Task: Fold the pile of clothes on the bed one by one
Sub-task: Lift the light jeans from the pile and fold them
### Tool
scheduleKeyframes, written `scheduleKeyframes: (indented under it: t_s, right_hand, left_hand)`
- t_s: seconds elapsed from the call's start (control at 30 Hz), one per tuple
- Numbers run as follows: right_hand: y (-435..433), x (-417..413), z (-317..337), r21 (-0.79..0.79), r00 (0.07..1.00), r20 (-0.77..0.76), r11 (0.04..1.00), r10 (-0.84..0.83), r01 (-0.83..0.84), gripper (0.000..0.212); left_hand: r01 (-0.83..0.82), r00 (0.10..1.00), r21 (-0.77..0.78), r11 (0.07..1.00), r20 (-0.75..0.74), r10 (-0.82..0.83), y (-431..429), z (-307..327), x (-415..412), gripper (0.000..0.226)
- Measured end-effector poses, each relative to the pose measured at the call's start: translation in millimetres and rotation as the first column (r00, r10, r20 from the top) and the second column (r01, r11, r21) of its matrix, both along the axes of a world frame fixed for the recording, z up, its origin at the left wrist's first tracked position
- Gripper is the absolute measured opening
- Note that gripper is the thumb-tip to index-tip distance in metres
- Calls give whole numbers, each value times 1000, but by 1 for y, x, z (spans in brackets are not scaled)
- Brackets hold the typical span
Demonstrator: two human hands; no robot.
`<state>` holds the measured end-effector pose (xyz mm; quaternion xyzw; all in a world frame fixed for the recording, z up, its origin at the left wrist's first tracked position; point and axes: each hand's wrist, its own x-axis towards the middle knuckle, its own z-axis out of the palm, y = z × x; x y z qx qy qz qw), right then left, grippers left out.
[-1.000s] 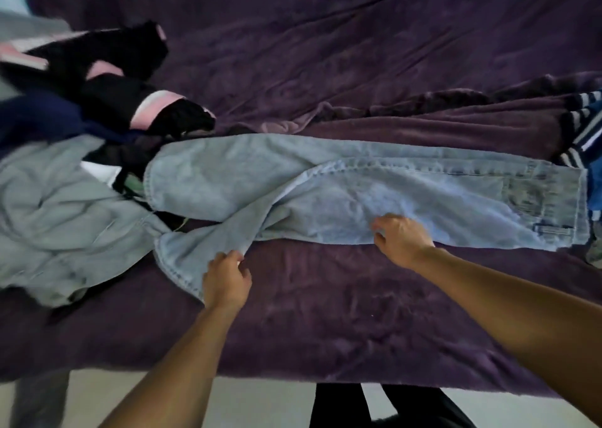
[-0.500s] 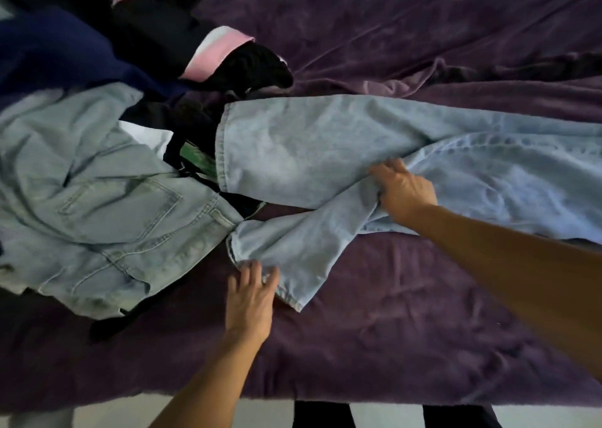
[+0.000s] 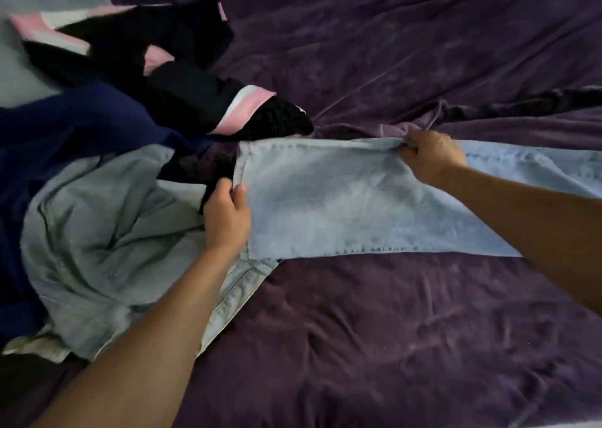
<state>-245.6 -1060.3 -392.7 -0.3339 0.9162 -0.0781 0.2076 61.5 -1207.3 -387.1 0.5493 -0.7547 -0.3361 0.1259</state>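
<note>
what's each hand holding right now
left hand: closed, gripping the hem end of the light blue jeans leg
right hand: closed, pinching the far edge of the same leg

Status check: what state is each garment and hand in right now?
jeans, laid out flat, not yet folded up.
left hand, pinches the jeans' hem.
right hand, grips the jeans' far edge.
pale denim garment, crumpled, unfolded.
navy garment, bunched, unfolded.
black and pink garment, heaped, unfolded.
bed cover, wrinkled.
</note>
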Motion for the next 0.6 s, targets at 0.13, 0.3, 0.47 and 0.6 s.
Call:
scheduleKeyframes:
  t_s: [0.13, 0.3, 0.47, 0.6]
  right_hand:
    - [-30, -10, -3, -124, 993, 57, 986, -101, 108, 39]
    - [12, 39, -42, -147, 991, -40, 980, 127, -132, 51]
    - [42, 64, -105, 200, 954, 7, 934, 300, -296, 63]
    - [37, 63, -130, 264, 944, 37, 908, 327, -324, 64]
  left_hand:
    - [-138, 987, 113, 984, 98, 127, -41, -27, -41, 27]
    - [-322, 944, 322, 890, 177, 277, -10, -63, -41, 47]
    - [-423, 900, 452, 785, 113, 420, 0, -84, -28, 58]
    - [-378, 925, 332, 864, 89, 370, -1, -90, -28, 45]
